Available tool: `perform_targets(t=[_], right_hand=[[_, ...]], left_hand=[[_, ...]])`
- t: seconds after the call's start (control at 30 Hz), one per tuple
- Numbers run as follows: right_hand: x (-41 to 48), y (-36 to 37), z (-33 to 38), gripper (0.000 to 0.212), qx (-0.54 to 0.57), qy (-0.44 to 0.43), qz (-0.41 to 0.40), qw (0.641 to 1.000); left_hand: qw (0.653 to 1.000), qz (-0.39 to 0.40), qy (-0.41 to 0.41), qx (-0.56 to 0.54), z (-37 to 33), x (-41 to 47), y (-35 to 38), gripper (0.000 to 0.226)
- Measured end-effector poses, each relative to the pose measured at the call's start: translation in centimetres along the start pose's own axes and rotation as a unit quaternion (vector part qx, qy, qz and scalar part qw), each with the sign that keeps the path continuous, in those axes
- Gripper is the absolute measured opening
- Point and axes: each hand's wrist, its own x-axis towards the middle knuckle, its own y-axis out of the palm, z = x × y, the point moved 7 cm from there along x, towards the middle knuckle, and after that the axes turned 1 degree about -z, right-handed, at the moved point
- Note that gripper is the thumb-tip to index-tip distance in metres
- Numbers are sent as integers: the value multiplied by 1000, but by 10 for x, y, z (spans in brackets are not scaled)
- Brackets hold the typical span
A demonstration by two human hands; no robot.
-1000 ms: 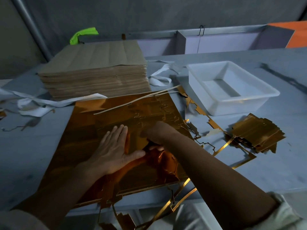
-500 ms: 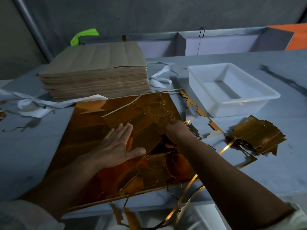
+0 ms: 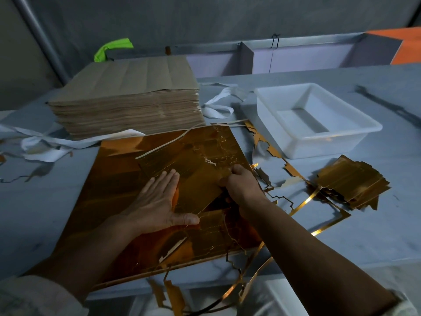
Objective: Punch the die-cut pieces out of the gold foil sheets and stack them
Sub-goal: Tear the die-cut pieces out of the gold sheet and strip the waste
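A large gold foil sheet [image 3: 118, 179] lies flat on the grey table in front of me. On top of it a torn die-cut section [image 3: 196, 156] is lifted and tilted. My left hand [image 3: 159, 201] presses flat on the sheet, fingers straight and thumb spread. My right hand [image 3: 239, 183] has curled fingers pinching the near right edge of the lifted section. A fanned stack of punched gold pieces [image 3: 350, 181] sits to the right on the table.
A thick pile of brown-backed sheets [image 3: 127, 103] stands behind the foil. A white plastic tub [image 3: 330, 137] is at the back right. Gold waste strips [image 3: 284, 169] trail between sheet and stack and hang over the table's front edge. White paper strips [image 3: 45, 144] lie at left.
My right hand has moved away from me and to the right, pulling the die-cut section up and apart from the sheet. My left hand has stayed pressed on the foil, shifting slightly forward.
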Motion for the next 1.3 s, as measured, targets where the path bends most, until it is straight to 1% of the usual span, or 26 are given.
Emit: perform_targets(t=[0.07,0.13,0.3,0.67,0.73,0.83,1.03,1.1,1.17,1.23,1.3], right_hand=[[0,0,-1,5,8,-10,-4,1000],[-1,0,-2,7,19,-17,-8,1000],[-3,-4,-4,10,45,-33,-20,998],[-3,-4,-8,13,72,-51,-49,995],[-1,-8,-8,12,82,-45,-65,993],[3,-21,-9,12,145,-10,-96,985],[2,-24,-11,4,180,-8,-75,981],[1,-25,-10,5,189,1,-65,980],[0,-25,-11,12,209,31,-37,977],[-3,-24,-11,16,227,61,16,972],[-8,-24,-8,20,241,72,58,966]], left_hand=[[998,40,-11,-37,3,2,5,137],[998,46,-10,-32,6,5,10,140],[999,27,0,-35,7,8,11,139],[999,41,0,-31,6,10,10,141],[999,45,1,-30,6,10,10,140],[998,43,1,-36,7,10,10,140],[998,48,-8,-30,9,11,12,141],[998,53,-11,-30,9,11,11,142],[998,57,-14,-26,8,11,11,142],[998,60,-20,-20,8,11,10,143],[998,64,-23,-18,8,11,10,144]])
